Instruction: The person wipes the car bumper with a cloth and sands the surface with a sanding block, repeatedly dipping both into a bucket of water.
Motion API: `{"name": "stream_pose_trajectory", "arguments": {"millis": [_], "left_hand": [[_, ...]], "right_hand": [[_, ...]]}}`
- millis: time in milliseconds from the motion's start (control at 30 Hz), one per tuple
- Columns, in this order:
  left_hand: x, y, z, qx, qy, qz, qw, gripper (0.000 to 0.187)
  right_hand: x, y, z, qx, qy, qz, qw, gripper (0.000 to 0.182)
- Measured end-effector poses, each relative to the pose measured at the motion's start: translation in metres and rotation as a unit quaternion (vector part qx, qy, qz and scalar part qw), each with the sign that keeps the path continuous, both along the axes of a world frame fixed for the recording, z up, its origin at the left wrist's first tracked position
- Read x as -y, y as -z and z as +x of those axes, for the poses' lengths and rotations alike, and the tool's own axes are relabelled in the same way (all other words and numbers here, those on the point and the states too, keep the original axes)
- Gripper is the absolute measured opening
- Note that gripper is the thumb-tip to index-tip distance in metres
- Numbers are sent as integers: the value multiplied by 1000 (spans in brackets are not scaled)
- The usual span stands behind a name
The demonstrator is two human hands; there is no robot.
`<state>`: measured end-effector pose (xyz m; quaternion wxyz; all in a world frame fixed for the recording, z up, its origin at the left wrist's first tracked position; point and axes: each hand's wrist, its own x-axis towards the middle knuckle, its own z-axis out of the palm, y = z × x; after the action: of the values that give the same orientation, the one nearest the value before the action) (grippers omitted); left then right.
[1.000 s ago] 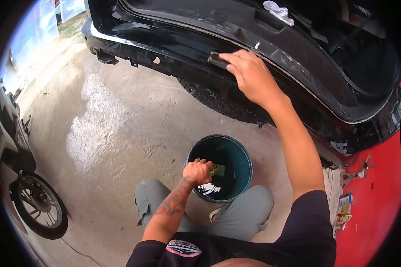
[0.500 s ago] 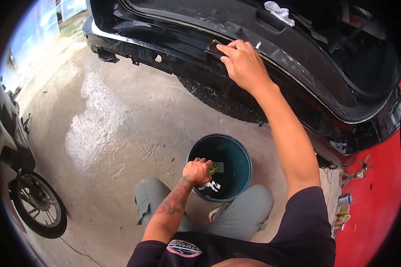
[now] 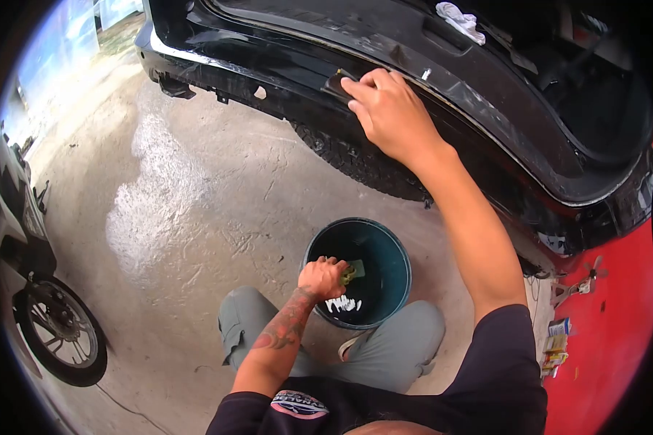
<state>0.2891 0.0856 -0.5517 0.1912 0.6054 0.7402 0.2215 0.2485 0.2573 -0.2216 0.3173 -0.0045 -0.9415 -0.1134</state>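
Observation:
My right hand (image 3: 393, 112) is closed on a dark sanding sheet (image 3: 335, 84), its fingers pressing it to the glossy black car bumper (image 3: 276, 69). The sheet looks thin and folded, with a small yellowish bit at its upper edge. Lower down, my left hand (image 3: 322, 278) is closed over the left side of a dark green bucket (image 3: 407, 279). From its fingers sticks out a yellow-green sponge or cloth (image 3: 350, 274). Inside the bucket, bright reflections show on the liquid, and a pale rectangular patch lies beside the hand.
A white cloth (image 3: 461, 22) lies on the car's trim. Wet concrete floor (image 3: 159, 188) stretches left towards a motorcycle wheel (image 3: 62, 330). Cans and boxes (image 3: 556, 344) stand near a red surface (image 3: 609, 333) at right. The bucket stands between my knees.
My right hand has slid a little left along the bumper with the sanding sheet. My left hand stays at the bucket, while the reflections inside it have shifted.

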Motion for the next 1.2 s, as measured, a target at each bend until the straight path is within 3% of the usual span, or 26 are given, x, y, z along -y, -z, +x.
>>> {"name": "stream_pose_trajectory", "arguments": {"millis": [267, 433, 600, 800, 933, 1200], "left_hand": [[0, -2, 1, 2, -5, -9, 1000, 59], [-1, 1, 0, 3, -2, 1, 1000, 60], [-1, 3, 1, -1, -4, -4, 1000, 61], [-3, 3, -1, 0, -5, 5, 1000, 60], [0, 3, 1, -5, -2, -1, 1000, 60], [0, 5, 0, -1, -4, 9, 1000, 61]], "right_hand": [[-12, -2, -29, 4, 25, 27, 999, 25], [-3, -4, -17, 13, -26, 16, 999, 26], [-9, -4, -36, 11, 14, 45, 999, 26], [-3, -6, -17, 11, -50, 15, 999, 22], [-9, -8, -38, 21, 3, 29, 999, 23], [-4, -8, -12, 35, -34, -5, 999, 25]]}}
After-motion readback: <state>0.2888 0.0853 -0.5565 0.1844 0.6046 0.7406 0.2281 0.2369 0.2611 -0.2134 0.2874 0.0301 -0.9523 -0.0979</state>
